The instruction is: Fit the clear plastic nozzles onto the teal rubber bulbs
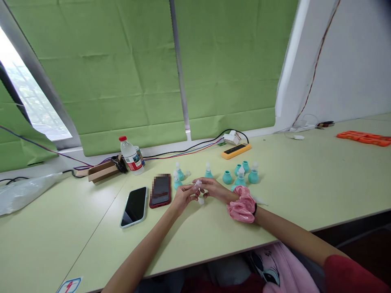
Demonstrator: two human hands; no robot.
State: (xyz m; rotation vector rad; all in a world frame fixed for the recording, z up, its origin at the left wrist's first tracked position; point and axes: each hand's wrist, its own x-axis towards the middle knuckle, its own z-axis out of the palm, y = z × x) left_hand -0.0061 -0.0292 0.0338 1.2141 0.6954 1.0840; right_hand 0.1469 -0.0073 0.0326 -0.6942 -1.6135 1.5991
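Observation:
Between the fingertips of my left hand [185, 197] and my right hand [214, 189] is a small translucent plastic piece [198, 184]. Both hands pinch it just above the table. Under them lies a small white round piece [200, 201]. Behind the hands stand turquoise rubber bulbs with clear tops, such as one bulb [208, 171] at the middle and another [180, 174] to the left. Right of my right hand are several more, among them an open-necked bulb [227, 177] and a topped bulb [253, 175]. A pink scrunchie [242, 205] circles my right wrist.
Left of my hands lie a white-edged phone [134, 206] and a red-cased phone [160, 190]. Farther back are a red-capped bottle [132, 156], a cardboard tray [104, 171], and a yellow power strip [236, 151] with cables. An orange plastic frame [363, 137] lies far right.

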